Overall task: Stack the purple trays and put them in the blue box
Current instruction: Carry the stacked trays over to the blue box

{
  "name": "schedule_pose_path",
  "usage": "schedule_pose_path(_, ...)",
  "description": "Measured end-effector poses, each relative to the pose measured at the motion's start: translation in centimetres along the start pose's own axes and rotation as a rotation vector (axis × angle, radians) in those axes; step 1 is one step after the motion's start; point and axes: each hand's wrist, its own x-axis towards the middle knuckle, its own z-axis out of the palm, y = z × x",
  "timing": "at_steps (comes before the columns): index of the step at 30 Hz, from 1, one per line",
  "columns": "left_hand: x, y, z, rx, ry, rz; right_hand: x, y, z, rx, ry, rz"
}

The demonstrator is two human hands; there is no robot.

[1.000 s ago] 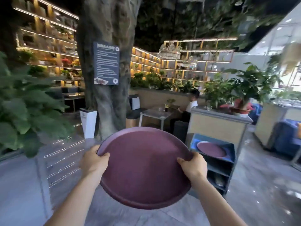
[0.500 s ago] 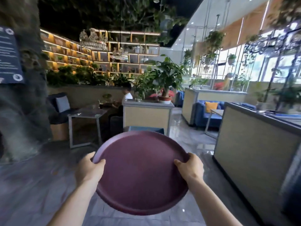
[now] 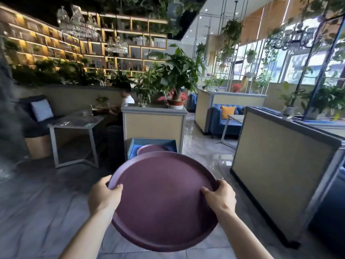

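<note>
Both hands grip one purple tray (image 3: 162, 200) by its rim: the left hand (image 3: 103, 198) closes on the left edge with the thumb on top, and the right hand (image 3: 220, 200) does the same on the right edge. The tray is carried in the air in front of the body, almost flat, probably so that it stays steady while walking. Just beyond its far edge stands the blue box (image 3: 152, 144), against a beige partition (image 3: 154, 126), and a second tray (image 3: 152, 148) already lies inside. I judge that the carried tray has to go on top of that one, so holding it at both sides helps to lower it level.
</note>
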Motion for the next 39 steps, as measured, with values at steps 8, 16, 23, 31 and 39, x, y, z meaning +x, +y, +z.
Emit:
schedule_pose_path(8, 12.7, -2.4, 4.0, 0.011, -0.017, 0.002, 6.8, -5.2, 10.4, -0.052, -0.025, 0.028)
schedule_pose_path(16, 24.7, -3.7, 7.7, 0.031, -0.082, -0.027, 12.8, -9.8, 19.3, -0.077, -0.034, 0.078)
schedule_pose_path(23, 31.9, -5.0, 12.1, 0.036, -0.117, -0.039, 18.1, -11.0, 25.1, -0.099, -0.029, 0.106)
schedule_pose_path(31, 41.3, -6.1, 21.1, 0.093, -0.103, -0.073, 28.9, -11.9, 33.1, -0.087, -0.066, 0.143)
schedule_pose_path(39, 50.2, -6.3, 31.1, 0.149, -0.092, -0.105, 42.1, -12.8, 40.3, -0.093, -0.129, 0.183)
